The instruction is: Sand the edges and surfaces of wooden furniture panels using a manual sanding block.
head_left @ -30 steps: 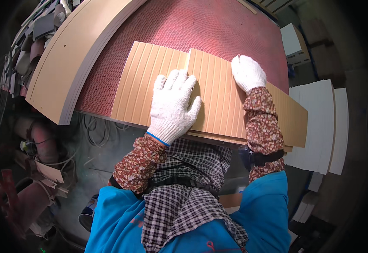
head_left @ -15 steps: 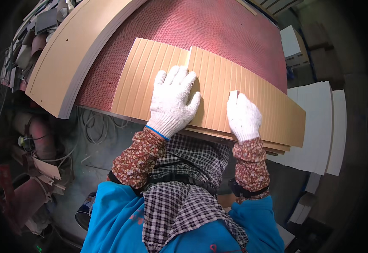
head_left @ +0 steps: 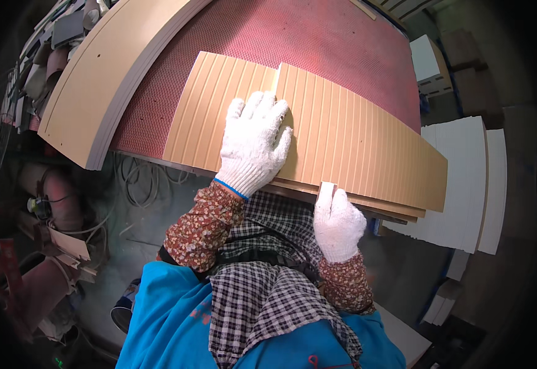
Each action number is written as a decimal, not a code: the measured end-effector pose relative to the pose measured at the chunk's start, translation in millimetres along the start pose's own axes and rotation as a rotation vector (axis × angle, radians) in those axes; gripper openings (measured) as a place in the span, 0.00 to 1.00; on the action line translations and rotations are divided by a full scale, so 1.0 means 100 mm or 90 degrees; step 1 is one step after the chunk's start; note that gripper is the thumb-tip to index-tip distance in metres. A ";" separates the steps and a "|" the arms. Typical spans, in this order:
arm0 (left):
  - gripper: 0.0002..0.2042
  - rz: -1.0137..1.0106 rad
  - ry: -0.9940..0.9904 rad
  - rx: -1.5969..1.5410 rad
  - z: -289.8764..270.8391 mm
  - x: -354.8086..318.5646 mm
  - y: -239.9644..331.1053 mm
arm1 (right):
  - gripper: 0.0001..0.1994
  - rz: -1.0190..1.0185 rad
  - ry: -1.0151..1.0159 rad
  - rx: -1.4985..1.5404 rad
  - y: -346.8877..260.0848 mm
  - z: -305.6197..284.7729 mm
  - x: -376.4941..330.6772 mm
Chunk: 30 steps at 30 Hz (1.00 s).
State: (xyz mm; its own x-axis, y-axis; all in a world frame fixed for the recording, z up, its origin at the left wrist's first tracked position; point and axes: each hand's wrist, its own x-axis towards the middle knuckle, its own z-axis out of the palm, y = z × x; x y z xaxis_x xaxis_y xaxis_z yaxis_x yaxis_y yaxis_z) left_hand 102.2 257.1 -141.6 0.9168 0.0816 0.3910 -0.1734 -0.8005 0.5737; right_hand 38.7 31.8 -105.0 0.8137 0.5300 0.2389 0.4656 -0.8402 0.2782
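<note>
My left hand [head_left: 255, 140], in a white knit glove, lies flat on the grooved tan boards with its fingers stretched out. Its fingertips reach the pale step where the left grooved board [head_left: 204, 104] meets the right grooved board [head_left: 354, 135]. At the boards' near edge my right hand [head_left: 339, 227], gloved the same way, is closed on a small flat block [head_left: 328, 187]. Only the block's pale, brown-edged end shows beyond the fingers, so its exact kind is hidden. More board layers [head_left: 391, 210] show under the right board's near edge.
The boards rest on a red textured tabletop [head_left: 268, 37]. A stack of long tan panels [head_left: 105, 80] stands along the left. White sheets [head_left: 459, 178] are stacked at the right. Pipes [head_left: 62, 200], coiled cable [head_left: 138, 184] and offcuts [head_left: 68, 246] lie at lower left.
My right hand has drawn back toward me and slightly left with the small block, from the right board's face to its near edge. My left hand stays almost in place.
</note>
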 end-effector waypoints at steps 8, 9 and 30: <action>0.23 0.005 0.012 0.006 0.02 0.00 0.01 | 0.16 0.111 -0.070 0.117 0.26 0.25 0.67; 0.23 0.005 0.009 0.008 0.02 0.00 0.01 | 0.18 0.122 -0.076 0.134 0.35 0.34 0.88; 0.20 0.022 0.032 0.004 0.02 0.00 -0.01 | 0.15 0.039 -0.129 -0.031 0.26 0.23 0.73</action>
State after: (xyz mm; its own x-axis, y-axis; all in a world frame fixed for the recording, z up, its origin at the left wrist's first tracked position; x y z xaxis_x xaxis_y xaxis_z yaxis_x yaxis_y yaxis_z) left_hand 103.3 257.0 -143.1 0.8913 0.0833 0.4456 -0.2022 -0.8067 0.5552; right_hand 117.7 46.3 -101.4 0.8958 0.4394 0.0669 0.3989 -0.8612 0.3149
